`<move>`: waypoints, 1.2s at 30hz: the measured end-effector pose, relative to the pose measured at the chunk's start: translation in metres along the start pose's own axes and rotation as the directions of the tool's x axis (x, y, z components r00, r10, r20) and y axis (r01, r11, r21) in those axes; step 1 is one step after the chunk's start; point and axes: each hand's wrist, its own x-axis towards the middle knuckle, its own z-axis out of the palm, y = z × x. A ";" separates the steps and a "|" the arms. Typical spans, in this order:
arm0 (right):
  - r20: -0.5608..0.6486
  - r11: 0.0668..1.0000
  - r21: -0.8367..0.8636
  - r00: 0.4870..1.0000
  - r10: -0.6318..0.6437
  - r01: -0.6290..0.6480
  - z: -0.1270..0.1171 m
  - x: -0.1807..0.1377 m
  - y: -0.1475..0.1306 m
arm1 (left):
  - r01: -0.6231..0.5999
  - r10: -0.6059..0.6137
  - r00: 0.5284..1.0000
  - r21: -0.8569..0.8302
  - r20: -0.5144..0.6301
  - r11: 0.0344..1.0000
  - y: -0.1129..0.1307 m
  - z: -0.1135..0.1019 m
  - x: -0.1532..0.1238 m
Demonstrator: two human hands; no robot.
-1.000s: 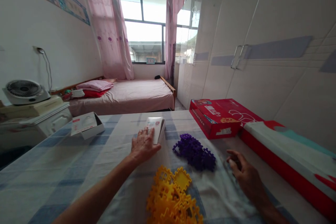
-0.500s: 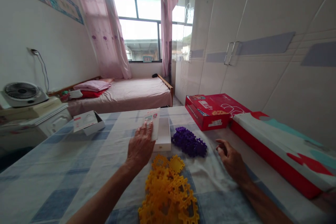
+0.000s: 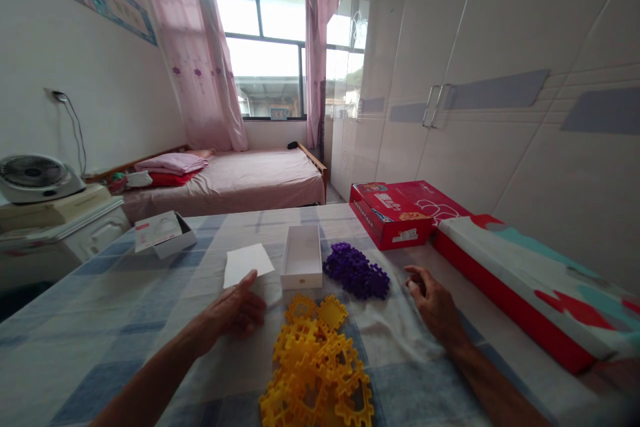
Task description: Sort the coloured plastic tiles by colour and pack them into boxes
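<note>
The left hand (image 3: 243, 307), fingers loosely parted, is held at the near edge of the white card (image 3: 247, 263); whether contact is made cannot be told. The white box (image 3: 301, 279) is placed between card and purple pieces (image 3: 356, 271). Beside these, the right hand (image 3: 431, 300) is half curled. Nothing is seen gripped by either. Yellow pieces (image 3: 317, 367) are piled nearer.

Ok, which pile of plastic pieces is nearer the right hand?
The purple pile, right of the white box; the yellow pile lies farther from the right hand.
</note>
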 end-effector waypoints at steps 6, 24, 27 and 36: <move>0.169 0.967 -0.044 0.956 -0.242 0.252 -0.004 0.015 -0.052 | -0.309 0.363 0.927 0.357 -0.097 0.882 0.013 0.020 -0.002; 0.290 0.885 -0.320 0.924 -0.247 0.337 0.055 0.046 -0.072 | -0.519 0.618 0.769 0.403 -0.165 0.754 0.002 0.085 0.062; 0.230 0.914 -0.302 0.951 -0.206 0.271 0.050 0.052 -0.065 | -0.557 0.668 0.723 0.425 -0.175 0.713 -0.002 0.085 0.064; 0.027 0.992 -0.034 0.992 -0.124 0.124 0.033 0.070 -0.052 | -0.666 0.787 0.613 0.487 -0.074 0.565 -0.009 0.085 0.067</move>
